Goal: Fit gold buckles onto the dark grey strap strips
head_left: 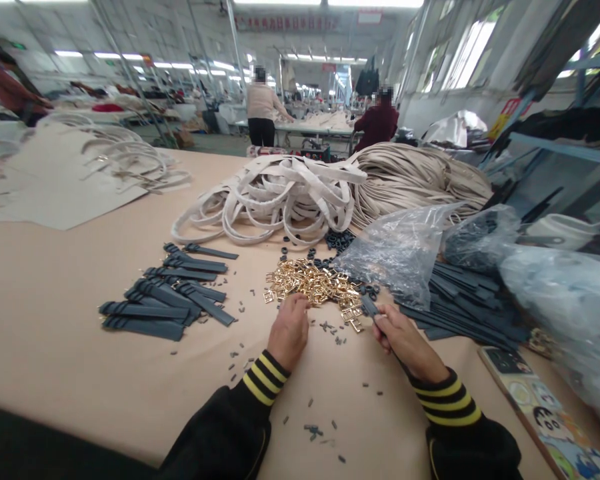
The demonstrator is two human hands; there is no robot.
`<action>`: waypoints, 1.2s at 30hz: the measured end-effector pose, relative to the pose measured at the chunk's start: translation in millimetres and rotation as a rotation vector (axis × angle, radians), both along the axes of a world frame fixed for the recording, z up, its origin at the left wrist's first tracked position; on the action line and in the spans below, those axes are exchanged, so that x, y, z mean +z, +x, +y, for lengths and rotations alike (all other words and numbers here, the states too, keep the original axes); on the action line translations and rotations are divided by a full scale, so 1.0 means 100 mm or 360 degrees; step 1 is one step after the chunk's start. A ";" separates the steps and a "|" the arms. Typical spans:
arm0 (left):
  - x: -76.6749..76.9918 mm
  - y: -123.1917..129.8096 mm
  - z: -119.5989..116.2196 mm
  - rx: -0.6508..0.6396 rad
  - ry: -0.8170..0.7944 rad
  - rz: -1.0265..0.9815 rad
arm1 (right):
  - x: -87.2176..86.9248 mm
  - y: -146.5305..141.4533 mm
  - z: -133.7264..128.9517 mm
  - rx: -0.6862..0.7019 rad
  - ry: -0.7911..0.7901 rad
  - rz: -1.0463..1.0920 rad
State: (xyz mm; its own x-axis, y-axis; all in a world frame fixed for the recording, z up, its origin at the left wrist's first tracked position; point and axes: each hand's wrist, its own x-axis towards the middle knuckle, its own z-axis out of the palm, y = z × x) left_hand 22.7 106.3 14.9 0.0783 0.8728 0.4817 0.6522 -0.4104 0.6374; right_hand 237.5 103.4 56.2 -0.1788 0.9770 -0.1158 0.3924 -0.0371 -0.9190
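My left hand (291,328) is at the near edge of a pile of gold buckles (313,280), its fingers closed at the metal; what they pinch is too small to make out. To the right, my right hand (405,340) grips a dark strap (369,307), whose end sticks out past the fingers beside the buckles. Finished-looking dark straps with loops and gold buckles (155,308) lie stacked on the left. Flat dark strips (465,303) are piled at the right. Small black rings (339,241) sit behind the buckles.
White looped straps (285,193) and a beige strap bundle (420,177) lie at the back of the table (80,380). Clear plastic bags (400,250), a patterned phone case (545,413) and small dark scraps (313,430) are nearby. Several people stand farther off.
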 end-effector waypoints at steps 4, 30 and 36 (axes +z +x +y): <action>0.08 0.17 0.02 -0.0242 0.0051 0.0237 | 0.04 0.13 0.05 -0.0040 0.0126 -0.0070; -0.06 0.55 0.22 -0.0710 -0.1020 -0.1599 | -0.23 -0.11 0.09 0.0310 0.0478 -0.0271; -0.10 0.51 0.22 -0.0641 -0.1069 -0.1782 | -0.17 -0.13 0.04 0.0308 0.0590 -0.0263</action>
